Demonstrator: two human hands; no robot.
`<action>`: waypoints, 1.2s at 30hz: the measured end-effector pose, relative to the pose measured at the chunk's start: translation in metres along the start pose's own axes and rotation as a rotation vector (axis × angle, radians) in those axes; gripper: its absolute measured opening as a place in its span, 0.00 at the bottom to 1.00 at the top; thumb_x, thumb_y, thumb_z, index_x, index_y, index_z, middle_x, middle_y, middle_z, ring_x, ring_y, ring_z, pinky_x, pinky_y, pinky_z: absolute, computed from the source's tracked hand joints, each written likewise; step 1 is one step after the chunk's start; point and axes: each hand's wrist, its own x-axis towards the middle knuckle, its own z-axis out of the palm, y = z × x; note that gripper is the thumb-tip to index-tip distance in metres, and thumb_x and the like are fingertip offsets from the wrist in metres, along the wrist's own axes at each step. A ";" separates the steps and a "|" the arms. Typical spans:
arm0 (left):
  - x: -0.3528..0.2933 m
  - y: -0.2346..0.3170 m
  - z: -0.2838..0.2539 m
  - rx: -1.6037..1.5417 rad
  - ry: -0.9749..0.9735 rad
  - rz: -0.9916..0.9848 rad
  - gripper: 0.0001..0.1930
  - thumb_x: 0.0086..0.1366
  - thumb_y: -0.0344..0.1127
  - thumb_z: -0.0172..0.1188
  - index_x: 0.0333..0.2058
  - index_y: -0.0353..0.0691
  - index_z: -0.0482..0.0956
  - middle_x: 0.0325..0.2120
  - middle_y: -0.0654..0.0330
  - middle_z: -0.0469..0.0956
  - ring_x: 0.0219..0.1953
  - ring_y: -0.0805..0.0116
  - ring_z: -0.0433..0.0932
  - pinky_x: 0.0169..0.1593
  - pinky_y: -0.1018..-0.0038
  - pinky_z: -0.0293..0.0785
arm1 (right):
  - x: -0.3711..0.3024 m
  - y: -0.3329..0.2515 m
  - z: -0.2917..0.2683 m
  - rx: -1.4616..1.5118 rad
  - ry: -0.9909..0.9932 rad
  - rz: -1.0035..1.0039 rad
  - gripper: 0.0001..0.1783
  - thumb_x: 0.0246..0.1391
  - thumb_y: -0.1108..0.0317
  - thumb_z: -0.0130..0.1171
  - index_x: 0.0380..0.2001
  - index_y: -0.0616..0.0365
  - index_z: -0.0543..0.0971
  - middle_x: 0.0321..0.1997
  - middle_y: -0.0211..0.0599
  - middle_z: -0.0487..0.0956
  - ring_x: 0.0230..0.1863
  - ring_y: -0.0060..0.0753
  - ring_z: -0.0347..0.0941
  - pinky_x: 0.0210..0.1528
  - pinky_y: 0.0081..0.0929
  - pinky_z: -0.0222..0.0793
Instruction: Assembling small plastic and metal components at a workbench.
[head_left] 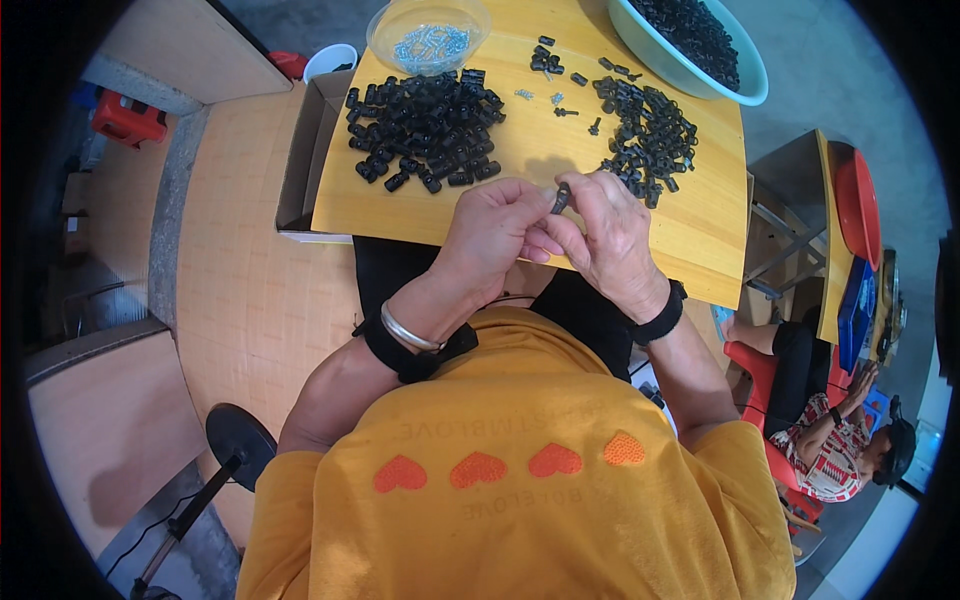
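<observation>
A small black plastic piece, like part of a cord lock, is pinched between both hands over the table's near edge. My left hand is closed, thumb and forefinger against its left side. My right hand is closed on it from the right, and the fingers hide part of it. Beyond my left hand lies a heap of black barrel-shaped pieces. Past my right hand spreads a looser heap of slimmer black pieces. Several tiny metal springs and loose black pieces lie between the heaps.
A clear bowl of small metal springs stands at the far left of the yellow table. The far right holds a pale green basin filled with black pieces. An open cardboard box adjoins the left edge. Another person sits at right.
</observation>
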 end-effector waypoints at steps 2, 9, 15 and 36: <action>-0.001 0.001 0.000 0.004 0.000 -0.005 0.09 0.65 0.35 0.54 0.30 0.36 0.74 0.22 0.59 0.78 0.20 0.77 0.76 0.25 0.85 0.75 | -0.001 0.000 -0.001 -0.005 -0.004 -0.012 0.21 0.40 0.67 0.65 0.38 0.64 0.71 0.28 0.42 0.70 0.31 0.45 0.70 0.33 0.34 0.69; -0.001 -0.001 -0.003 0.028 0.007 -0.019 0.09 0.64 0.35 0.54 0.30 0.36 0.74 0.22 0.58 0.78 0.20 0.76 0.77 0.25 0.84 0.75 | -0.006 0.001 0.006 -0.014 0.012 -0.020 0.19 0.40 0.67 0.65 0.35 0.64 0.72 0.26 0.41 0.70 0.29 0.42 0.70 0.29 0.32 0.69; -0.002 0.006 0.001 0.056 0.005 -0.033 0.09 0.64 0.37 0.54 0.29 0.37 0.75 0.22 0.58 0.78 0.21 0.75 0.77 0.27 0.83 0.76 | -0.003 0.003 0.003 0.034 0.007 0.019 0.18 0.40 0.68 0.64 0.35 0.64 0.72 0.28 0.43 0.72 0.29 0.44 0.72 0.28 0.33 0.70; 0.006 0.005 -0.008 0.056 -0.011 -0.054 0.09 0.64 0.38 0.54 0.31 0.37 0.75 0.22 0.60 0.78 0.20 0.75 0.76 0.27 0.80 0.75 | 0.001 -0.008 0.015 0.092 0.047 0.094 0.11 0.42 0.73 0.61 0.31 0.60 0.72 0.24 0.41 0.71 0.24 0.42 0.71 0.24 0.33 0.68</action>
